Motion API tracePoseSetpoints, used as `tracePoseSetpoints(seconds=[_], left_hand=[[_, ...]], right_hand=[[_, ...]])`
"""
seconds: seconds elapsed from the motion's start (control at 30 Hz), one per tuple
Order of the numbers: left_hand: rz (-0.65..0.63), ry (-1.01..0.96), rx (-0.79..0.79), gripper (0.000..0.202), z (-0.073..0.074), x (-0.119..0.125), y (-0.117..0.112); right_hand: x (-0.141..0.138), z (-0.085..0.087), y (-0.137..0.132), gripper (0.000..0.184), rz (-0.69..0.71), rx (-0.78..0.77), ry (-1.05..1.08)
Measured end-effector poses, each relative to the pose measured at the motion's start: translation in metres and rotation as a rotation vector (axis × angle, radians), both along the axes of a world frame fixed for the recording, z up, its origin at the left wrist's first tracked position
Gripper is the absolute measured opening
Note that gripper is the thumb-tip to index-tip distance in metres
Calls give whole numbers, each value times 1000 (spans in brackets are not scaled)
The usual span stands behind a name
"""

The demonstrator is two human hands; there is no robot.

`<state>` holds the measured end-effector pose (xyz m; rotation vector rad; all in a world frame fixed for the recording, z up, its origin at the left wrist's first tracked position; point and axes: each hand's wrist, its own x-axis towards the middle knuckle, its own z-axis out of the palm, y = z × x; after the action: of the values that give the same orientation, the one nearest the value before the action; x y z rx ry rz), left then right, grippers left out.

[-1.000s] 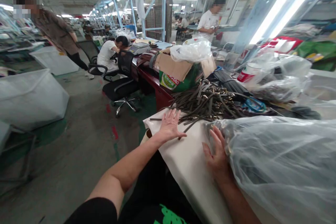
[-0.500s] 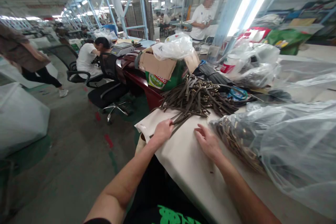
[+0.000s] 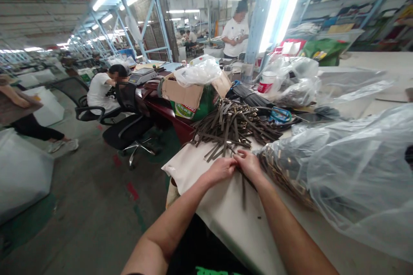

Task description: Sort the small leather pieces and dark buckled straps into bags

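A heap of dark brown straps with metal buckles lies on the white-covered table. My left hand and my right hand meet at the near edge of the heap, fingers closed together on a dark strap that hangs down from them over the cloth. Just right of my right hand lies a large clear plastic bag with more buckled straps inside.
Behind the heap stand a cardboard box with a plastic bag on it, a white tub and more bags. A person sits on a black office chair at left; another stands at the back; a third walks at far left.
My hands have come together from apart and closed on a strap at the heap's edge. The view has shifted right and the walking person has moved to the left edge.
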<state>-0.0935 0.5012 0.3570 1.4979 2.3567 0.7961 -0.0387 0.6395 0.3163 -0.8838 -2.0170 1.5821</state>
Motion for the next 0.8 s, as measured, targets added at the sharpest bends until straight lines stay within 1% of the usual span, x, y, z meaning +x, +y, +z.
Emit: tracePoseSetpoints(seconds=[0.03,0.07,0.17,0.2,0.27,0.3,0.4,0.5,0.57,0.67,0.8], left_hand=[[-3,3,-11,23,7,-7,1],[43,32,-5,24,14,-14,2],[333,244,22,27,33,-38,13],[408,302,4,34,36,-44,17],[477,332,-79,52,38,-52,25],[477,311,-121,55,37,-54,28],[456,227,-222,49,29,-54,28],[488,171,-241,45,23,-49,24],[488,138,-246,37,20,-41,24],[459,81,-255,28,16,-25,30],[430,10,-231,29,9,-1,37]], right_hand=[[0,-2,1,35,-3,18,-12],[-1,-4,1,35,0,25,-19],[0,-10,-5,35,12,27,-12],[2,-11,-7,34,13,26,-4],[4,-12,-9,32,16,16,12],[5,-12,-9,31,17,6,18],[7,-11,-8,32,12,-31,30],[5,-11,-6,33,3,-46,30],[4,-11,-5,33,11,-47,20],[5,-9,-3,31,48,-39,-8],[13,-2,0,27,75,40,-40]])
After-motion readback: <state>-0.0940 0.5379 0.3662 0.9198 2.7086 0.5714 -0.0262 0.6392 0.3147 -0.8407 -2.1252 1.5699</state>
